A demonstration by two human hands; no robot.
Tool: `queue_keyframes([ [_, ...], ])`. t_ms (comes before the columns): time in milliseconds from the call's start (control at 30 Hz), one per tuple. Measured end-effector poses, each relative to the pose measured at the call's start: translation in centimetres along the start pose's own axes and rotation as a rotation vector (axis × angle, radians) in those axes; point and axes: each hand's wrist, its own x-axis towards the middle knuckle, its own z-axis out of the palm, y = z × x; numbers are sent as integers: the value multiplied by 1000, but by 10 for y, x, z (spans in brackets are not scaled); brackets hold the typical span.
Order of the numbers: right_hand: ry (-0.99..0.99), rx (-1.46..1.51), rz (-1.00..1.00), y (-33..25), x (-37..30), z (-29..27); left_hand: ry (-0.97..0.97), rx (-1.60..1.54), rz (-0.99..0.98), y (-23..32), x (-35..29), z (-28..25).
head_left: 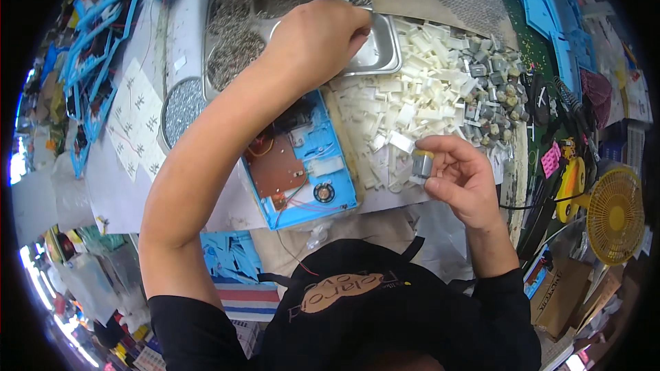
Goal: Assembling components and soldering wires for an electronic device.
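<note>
2 hands work apart: our right hand (459,177) at centre right pinches a small motor (422,164) upright in its fingertips, while our left hand (317,36), fingers curled, dips into the steel tray (382,55) at upper centre, beyond the blue case (323,158).

Likely assembly workshop: parts piles (426,82), screw trays (240,34), open circuit housing (302,165).

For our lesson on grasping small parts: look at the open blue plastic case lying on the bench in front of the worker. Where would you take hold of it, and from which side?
Grip the blue case by its long right edge, coming from the right. It lies flat and open side up, with a brown circuit board, thin wires and a small round speaker exposed inside, so fingers should probably stay on the outer rim. The left forearm crosses its left side.
</note>
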Motion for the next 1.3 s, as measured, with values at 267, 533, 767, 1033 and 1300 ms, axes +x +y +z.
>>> queue_keyframes([
  [267,24,47,25,0,-5,-13,-161,129,-77,21,68,47],
  [533,39,66,52,-5,-6,-27,-319,160,-11,24,69,51],
  [767,76,78,-50,-8,-5,-36,-272,57,-132,18,43,5],
  [1033,11,91,-65,-6,-2,-34,350,-6,-347,-9,33,-148],
  [1300,55,84,-64,-7,-8,-29,51,-722,-285,78,79,-65],
])
